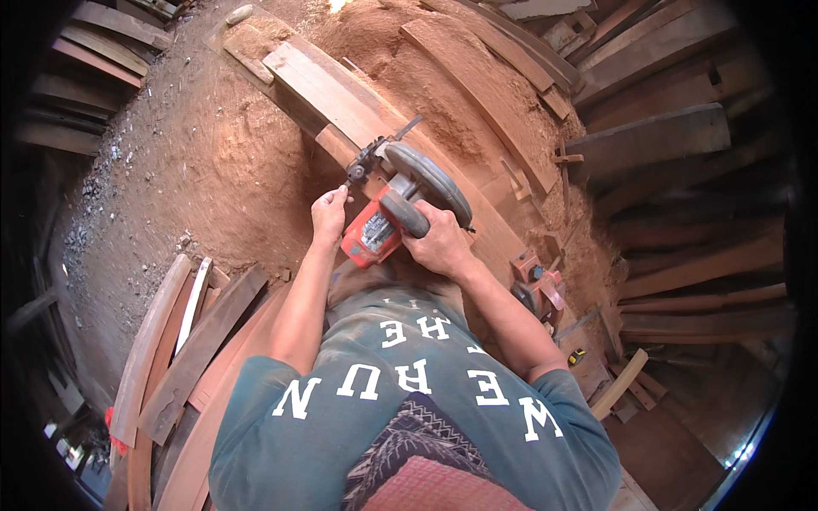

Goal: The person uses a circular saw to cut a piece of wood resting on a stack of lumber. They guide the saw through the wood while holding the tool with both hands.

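Observation:
A circular saw (371, 232) with a red motor housing and a dark round blade guard rests on a long wooden plank (328, 89). My right hand (439, 243) is wrapped round the saw's dark rear handle. At the saw's front left side, the fingertips of my left hand (329, 216) pinch a small part by the black metal fitting (365, 162); its exact shape is hard to make out. The guard covers the blade, and the plank runs from the far left beneath the saw toward the near right.
Sawdust (358, 34) heaps around the plank. Another red power tool (537, 277) sits to the right, with a yellow-and-black tape measure (577, 356) nearer me. Boards are stacked at right (665, 145) and near left (204, 375). Gravel (128, 179) lies at left.

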`<state>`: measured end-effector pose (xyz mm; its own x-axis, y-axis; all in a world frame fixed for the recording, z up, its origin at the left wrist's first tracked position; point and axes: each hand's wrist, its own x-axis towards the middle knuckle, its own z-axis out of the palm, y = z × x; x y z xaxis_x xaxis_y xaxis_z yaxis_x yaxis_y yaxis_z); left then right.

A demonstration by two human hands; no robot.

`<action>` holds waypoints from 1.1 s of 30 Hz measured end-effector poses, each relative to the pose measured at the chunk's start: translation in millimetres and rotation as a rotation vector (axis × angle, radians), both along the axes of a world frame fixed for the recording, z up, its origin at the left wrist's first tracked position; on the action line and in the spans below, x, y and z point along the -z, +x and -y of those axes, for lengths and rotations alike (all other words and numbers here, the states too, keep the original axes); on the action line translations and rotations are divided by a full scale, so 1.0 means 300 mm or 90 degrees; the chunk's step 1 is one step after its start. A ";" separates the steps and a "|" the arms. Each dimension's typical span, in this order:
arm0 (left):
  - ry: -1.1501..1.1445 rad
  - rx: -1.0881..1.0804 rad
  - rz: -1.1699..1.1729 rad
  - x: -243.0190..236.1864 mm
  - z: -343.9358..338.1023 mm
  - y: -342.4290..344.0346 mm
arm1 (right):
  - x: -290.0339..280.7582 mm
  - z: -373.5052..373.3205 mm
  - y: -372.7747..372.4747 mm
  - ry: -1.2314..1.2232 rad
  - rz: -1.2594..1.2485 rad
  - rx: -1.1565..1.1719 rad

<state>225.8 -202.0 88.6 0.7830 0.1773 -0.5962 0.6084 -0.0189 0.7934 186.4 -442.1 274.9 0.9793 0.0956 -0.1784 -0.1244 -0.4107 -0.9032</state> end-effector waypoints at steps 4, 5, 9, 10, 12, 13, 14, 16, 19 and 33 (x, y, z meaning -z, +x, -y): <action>-0.042 -0.025 0.017 -0.007 -0.004 0.025 | 0.004 -0.018 0.023 0.005 0.007 0.008; -0.036 -0.020 0.009 -0.008 -0.008 0.031 | 0.006 -0.023 0.029 0.011 0.012 0.011; -0.027 -0.005 -0.002 -0.005 -0.032 0.050 | 0.006 -0.036 0.049 -0.013 -0.016 -0.001; -0.029 -0.002 0.000 0.000 -0.039 0.054 | 0.001 -0.039 0.060 -0.018 -0.029 -0.008; -0.042 -0.008 -0.003 0.010 -0.053 0.061 | -0.005 -0.047 0.072 -0.025 -0.046 -0.013; -0.048 -0.010 -0.002 0.006 -0.057 0.073 | -0.006 -0.052 0.080 -0.027 -0.046 -0.010; -0.033 -0.008 0.000 0.002 -0.059 0.081 | -0.006 -0.057 0.088 -0.029 -0.047 -0.008; -0.004 -0.003 0.004 -0.008 -0.058 0.091 | 0.005 -0.066 0.093 -0.021 -0.017 0.002; -0.002 -0.014 0.013 -0.020 -0.061 0.109 | 0.002 -0.080 0.110 -0.018 -0.016 0.003; -0.006 -0.010 0.016 -0.035 -0.123 0.200 | 0.018 -0.142 0.201 -0.025 -0.009 0.001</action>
